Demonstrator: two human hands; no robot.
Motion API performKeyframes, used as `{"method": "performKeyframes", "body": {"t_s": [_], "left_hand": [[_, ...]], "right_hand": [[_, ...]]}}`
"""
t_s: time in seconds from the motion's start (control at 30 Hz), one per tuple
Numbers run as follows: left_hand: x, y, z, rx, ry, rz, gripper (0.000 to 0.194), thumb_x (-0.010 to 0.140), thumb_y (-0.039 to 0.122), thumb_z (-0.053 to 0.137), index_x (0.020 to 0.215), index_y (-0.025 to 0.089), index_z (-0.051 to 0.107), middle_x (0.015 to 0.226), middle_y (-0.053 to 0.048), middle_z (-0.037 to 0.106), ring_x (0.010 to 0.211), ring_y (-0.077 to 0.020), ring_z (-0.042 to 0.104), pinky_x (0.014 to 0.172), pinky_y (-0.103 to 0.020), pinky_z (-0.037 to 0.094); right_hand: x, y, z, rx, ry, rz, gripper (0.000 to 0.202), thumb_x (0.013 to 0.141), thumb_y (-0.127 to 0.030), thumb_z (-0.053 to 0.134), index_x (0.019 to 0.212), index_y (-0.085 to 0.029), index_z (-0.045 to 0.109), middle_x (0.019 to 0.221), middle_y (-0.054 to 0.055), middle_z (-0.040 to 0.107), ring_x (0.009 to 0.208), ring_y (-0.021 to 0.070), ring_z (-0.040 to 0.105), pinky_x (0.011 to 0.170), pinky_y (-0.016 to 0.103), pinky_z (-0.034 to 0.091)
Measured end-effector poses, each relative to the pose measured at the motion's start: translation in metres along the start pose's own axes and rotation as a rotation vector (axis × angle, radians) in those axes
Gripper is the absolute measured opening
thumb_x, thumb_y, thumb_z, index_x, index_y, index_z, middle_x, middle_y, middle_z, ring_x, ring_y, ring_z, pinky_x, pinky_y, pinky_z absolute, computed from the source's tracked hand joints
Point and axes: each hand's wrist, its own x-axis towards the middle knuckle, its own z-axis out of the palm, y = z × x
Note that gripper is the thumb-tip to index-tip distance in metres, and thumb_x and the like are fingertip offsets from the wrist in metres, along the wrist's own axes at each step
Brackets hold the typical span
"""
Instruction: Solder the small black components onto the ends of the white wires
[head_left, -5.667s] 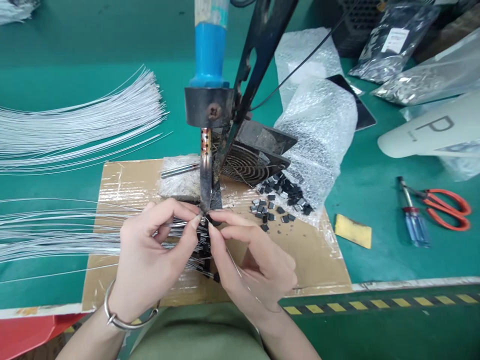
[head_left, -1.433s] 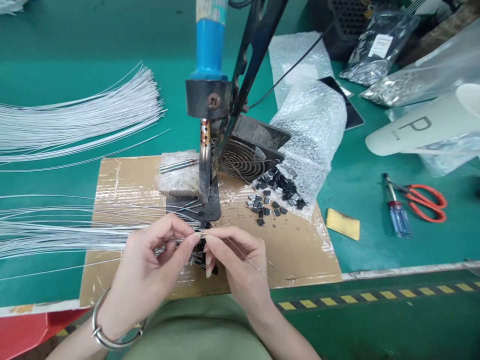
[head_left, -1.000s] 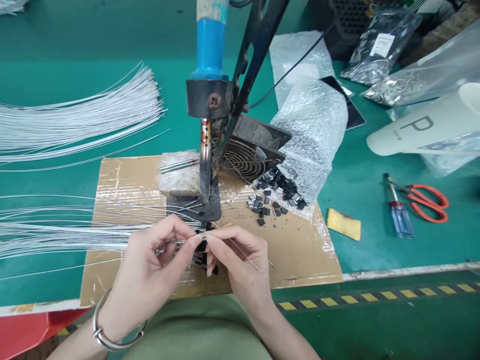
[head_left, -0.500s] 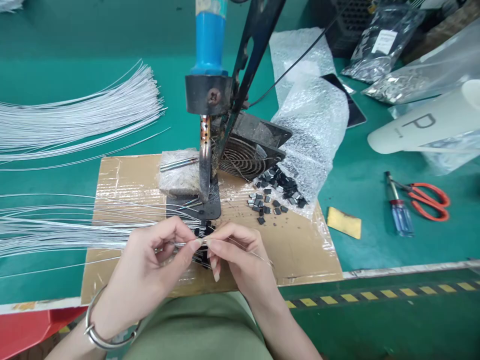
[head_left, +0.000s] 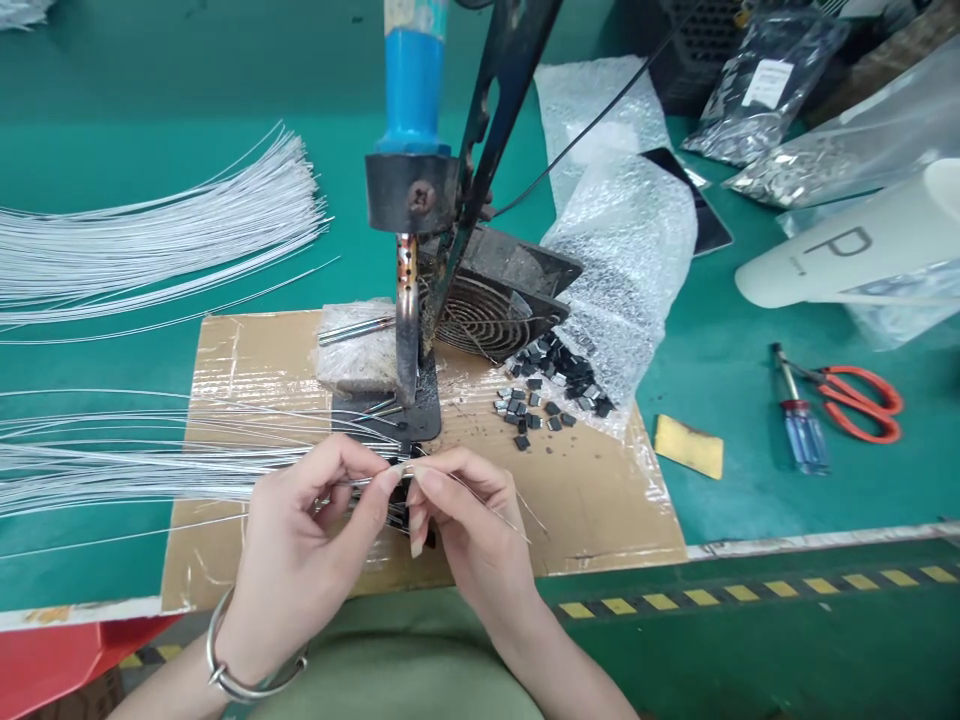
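One screwdriver (head_left: 802, 430), one scissors (head_left: 859, 400), one fan (head_left: 491, 305), two hands.

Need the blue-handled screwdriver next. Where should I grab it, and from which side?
Take the screwdriver by its clear blue handle, the thick near end, coming from above or from its left. It lies flat on the green table with the metal shaft pointing away. The orange scissors lie close on its right, their blades reaching toward the shaft, so that side looks crowded.

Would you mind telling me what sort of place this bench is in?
Probably an electronics assembly workshop: a soldering iron clamped upright in a stand, bundles of thin white wires, and a pile of small black parts on a green bench.
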Motion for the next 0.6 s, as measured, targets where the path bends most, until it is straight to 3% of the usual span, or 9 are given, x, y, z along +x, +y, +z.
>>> {"method": "performKeyframes", "body": {"t_s": [0.33,0.6], "left_hand": [[-0.0011,-0.0027,0.0024,-0.074,0.015,-0.016,0.015,0.098,0.026,0.068,0.084,0.022,0.07,0.068,0.002,0.068,0.057,-0.0106,0.06,0.051,-0.02,0.042],[0.0015,-0.0001,0.0043,-0.076,0.122,-0.043,0.012,0.092,0.027,0.072,0.082,0.021,0.071,0.063,0.004,0.063,0.052,-0.0083,0.05,0.048,-0.019,0.037]], "right_hand": [[-0.0006,0.0027,0.0047,-0.032,0.016,-0.029,0.013,0.083,-0.034,0.092,0.081,-0.022,0.087,0.067,-0.003,0.076,0.049,0.0066,0.067,0.049,0.015,0.062],[-0.0023,0.0012,-0.0046,-0.165,-0.016,-0.037,0.014,0.09,-0.037,0.086,0.096,-0.025,0.088,0.074,-0.001,0.078,0.057,0.0102,0.072,0.057,0.021,0.068]]}}
